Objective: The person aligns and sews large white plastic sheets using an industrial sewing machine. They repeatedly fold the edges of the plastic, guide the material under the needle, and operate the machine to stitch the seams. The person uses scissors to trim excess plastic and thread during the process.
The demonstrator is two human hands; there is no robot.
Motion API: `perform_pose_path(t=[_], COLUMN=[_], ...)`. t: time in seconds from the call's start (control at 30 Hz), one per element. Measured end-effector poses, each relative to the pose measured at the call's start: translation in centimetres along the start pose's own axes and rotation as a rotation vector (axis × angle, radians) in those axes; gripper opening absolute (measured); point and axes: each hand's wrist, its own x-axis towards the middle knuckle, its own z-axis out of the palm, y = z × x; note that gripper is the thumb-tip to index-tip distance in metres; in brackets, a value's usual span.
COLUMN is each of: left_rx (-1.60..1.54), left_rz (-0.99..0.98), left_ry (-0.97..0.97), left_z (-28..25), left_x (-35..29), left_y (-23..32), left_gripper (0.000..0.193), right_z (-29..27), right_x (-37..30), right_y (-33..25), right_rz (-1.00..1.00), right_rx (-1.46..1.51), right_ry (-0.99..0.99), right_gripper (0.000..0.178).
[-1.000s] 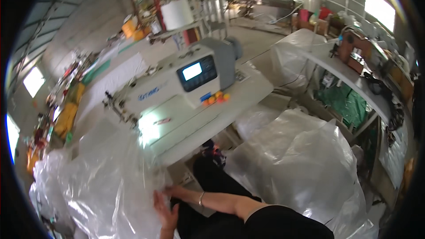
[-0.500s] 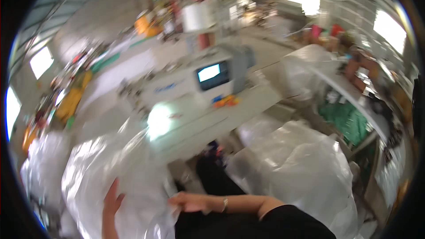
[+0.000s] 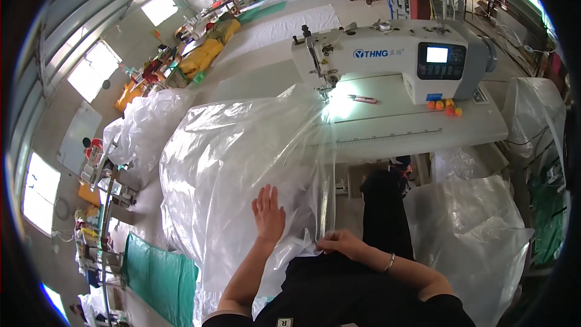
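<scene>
A large sheet of transparent plastic film (image 3: 224,169) drapes from the sewing machine's needle area down over my lap. My left hand (image 3: 269,215) lies flat on the film with its fingers stretched out. Beside my lap, my right hand (image 3: 342,243) pinches the film's folded right edge between thumb and fingers. The white sewing machine (image 3: 381,60) has a lit screen (image 3: 440,54) and a bright lamp by its needle. The film's upper corner reaches under the presser foot; whether it is clamped there I cannot tell. A small red-and-silver cutter (image 3: 363,99) rests on the machine table.
Small orange and yellow balls (image 3: 445,108) sit by the machine's base. More plastic film (image 3: 472,224) is heaped to my right, and another bundle (image 3: 148,124) stands at the left. A green tarp (image 3: 160,281) hangs at lower left. Yellow sacks (image 3: 203,57) lie farther back.
My view has swung left, so the machine now sits further right. My left hand's fingers now lie flat on the film; my right hand still grips its edge.
</scene>
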Motion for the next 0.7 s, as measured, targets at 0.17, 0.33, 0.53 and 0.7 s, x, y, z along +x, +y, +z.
perform_pose_path(t=[0.17,0.33,0.53,0.7], left_rx=[-0.045,-0.597,-0.727,-0.765], left_rz=[0.088,-0.054,0.177,0.085], left_ry=[0.041,-0.289,-0.746,-0.735], left_z=[-1.4,-9.1,-12.6,-9.3], left_x=[0.9,2.1,2.9,2.9], left_y=[-2.4,1.3,6.5,7.0], left_gripper=[0.044,0.042,0.049,0.034], right_z=[0.9,1.5,1.3,1.4], right_x=[-1.8,-2.1,-1.1,-0.9], right_y=[-0.9,-1.4,-0.3,-0.1], right_rz=[-0.085,-0.211,-0.304,-0.338], right_rx=[-0.053,-0.046,-0.013,-0.081], right_ry=[0.017,0.113,0.173,0.148], right_gripper=[0.025,0.026,0.018,0.014])
